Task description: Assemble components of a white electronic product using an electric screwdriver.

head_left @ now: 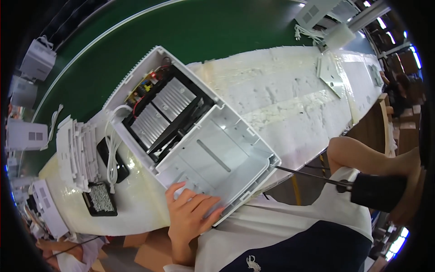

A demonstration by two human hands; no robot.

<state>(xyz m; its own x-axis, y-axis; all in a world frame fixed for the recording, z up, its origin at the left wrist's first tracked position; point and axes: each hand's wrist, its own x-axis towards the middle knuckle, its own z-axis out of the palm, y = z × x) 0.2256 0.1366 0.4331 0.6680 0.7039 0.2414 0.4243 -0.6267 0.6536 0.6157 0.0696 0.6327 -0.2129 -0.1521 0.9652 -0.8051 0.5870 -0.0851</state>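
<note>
A white plastic appliance housing (217,149) lies at an angle on the padded bench, open side up. One half holds a black frame with ribbed silver metal plates (167,104) and a strip of circuit board with coloured parts (147,86); the other half is a bare compartment. My left hand (190,211) grips the near wall, its fingers reaching over into that compartment. My right hand (410,186), partly dark at the right rim, is wrapped round a black electric screwdriver (378,192). Its long thin bit points left, with the tip at the housing's right corner.
To the left are a stack of white slatted panels (74,152), a coiled white cord (113,158), a black phone (120,165) and a black tray of screws (102,199). A flat pale plate (330,75) lies at the right. Beyond runs a green conveyor belt (217,27) carrying more white units.
</note>
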